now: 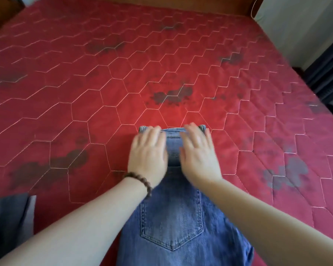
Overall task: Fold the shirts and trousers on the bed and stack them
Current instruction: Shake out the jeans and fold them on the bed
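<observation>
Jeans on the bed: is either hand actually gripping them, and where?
Neither grips. The left hand and right hand lie flat, fingers straight, on the far end of the jeans.

**Blue jeans laid out on the red bed**

The blue denim jeans (173, 217) lie flat on the red quilted bed (104, 83), waistband at the far end, a stitched back pocket facing up. Their near part runs out of view. A dark garment (8, 223), possibly trousers, lies at the bed's left edge.
</observation>
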A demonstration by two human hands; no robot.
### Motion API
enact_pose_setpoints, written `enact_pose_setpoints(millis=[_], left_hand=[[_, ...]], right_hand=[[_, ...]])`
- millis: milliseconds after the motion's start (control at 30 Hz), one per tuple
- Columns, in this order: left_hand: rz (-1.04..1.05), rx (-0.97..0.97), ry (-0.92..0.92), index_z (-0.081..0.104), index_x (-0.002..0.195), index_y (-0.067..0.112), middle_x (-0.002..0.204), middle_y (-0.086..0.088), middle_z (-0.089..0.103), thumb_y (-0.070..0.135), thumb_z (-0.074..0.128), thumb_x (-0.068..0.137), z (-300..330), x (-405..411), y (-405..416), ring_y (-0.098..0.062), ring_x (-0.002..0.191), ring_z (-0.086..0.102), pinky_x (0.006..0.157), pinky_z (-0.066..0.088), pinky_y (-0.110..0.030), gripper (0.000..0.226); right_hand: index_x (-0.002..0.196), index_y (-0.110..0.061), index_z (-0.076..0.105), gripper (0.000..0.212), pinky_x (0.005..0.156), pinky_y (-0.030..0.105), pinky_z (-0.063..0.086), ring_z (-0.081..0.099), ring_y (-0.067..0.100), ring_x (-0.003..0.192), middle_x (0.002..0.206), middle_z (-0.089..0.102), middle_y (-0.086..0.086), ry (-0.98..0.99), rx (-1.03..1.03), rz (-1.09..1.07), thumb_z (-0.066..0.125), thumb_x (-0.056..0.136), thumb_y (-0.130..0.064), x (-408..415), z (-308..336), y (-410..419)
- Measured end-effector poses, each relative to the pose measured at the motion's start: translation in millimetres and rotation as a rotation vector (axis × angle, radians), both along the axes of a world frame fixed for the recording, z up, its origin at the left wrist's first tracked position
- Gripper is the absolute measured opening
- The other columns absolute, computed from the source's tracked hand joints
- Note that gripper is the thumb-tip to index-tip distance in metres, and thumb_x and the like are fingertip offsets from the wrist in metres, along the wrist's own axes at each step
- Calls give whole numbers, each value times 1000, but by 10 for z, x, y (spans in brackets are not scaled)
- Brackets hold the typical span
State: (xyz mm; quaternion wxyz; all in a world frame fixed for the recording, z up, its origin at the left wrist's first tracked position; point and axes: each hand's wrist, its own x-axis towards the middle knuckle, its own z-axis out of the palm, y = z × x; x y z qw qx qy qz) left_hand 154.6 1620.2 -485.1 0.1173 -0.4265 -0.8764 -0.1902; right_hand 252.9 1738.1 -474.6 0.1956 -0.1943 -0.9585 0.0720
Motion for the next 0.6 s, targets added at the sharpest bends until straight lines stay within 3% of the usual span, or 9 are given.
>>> enact_pose_setpoints(millis=[67, 133, 300, 367, 467, 600], left_hand=[[-92, -185, -69, 40, 146, 20, 156, 0, 30, 29, 33, 99, -173, 126, 0, -23, 146, 21, 119, 15, -43, 48], [-62, -260, -94, 26, 151, 27, 161, 7, 14, 36, 23, 99, -293, 104, -7, -18, 149, 5, 121, 3, -40, 53], [63, -307, -50, 26, 151, 30, 160, 1, 21, 46, 24, 95, -298, 102, -5, -22, 148, 13, 119, 3, -53, 58], [116, -326, -38, 26, 151, 24, 159, -5, 23, 46, 27, 98, -248, 138, -2, -24, 148, 14, 118, 0, -53, 57], [116, -391, -47, 10, 154, 17, 162, -6, 10, 40, 20, 103, -171, 241, -22, -24, 149, 1, 116, -12, -49, 57], [25, -424, -141, 0, 154, 17, 162, -5, -5, 25, 15, 102, -226, 684, -333, -22, 149, -9, 116, -16, -42, 55]], right_hand=[[149, -10, 29, 52, 119, 45, -6, 7, 20, 149, 159, 20, 4, -246, -32, 78, 36, 100, -24, -33, -142, -127], [154, -19, 5, 57, 118, 39, -16, -11, 11, 147, 162, -1, -5, -348, -46, 44, 19, 102, -34, -36, -299, -104], [154, -25, 13, 61, 115, 49, -19, -6, 19, 149, 162, 6, 2, -323, 39, -188, 18, 96, -46, 2, -386, -132], [154, -25, 6, 62, 114, 51, -19, -8, 21, 148, 162, 2, 6, -407, 32, -231, 14, 96, -47, -30, -340, -149], [153, -17, -5, 62, 113, 53, -21, -14, 24, 148, 161, -8, 11, -539, 46, -240, 10, 99, -43, -70, -213, -264], [154, -13, -3, 58, 113, 51, -18, -17, 24, 147, 161, -10, 9, -521, -49, -152, 17, 102, -31, 355, -235, -680]])
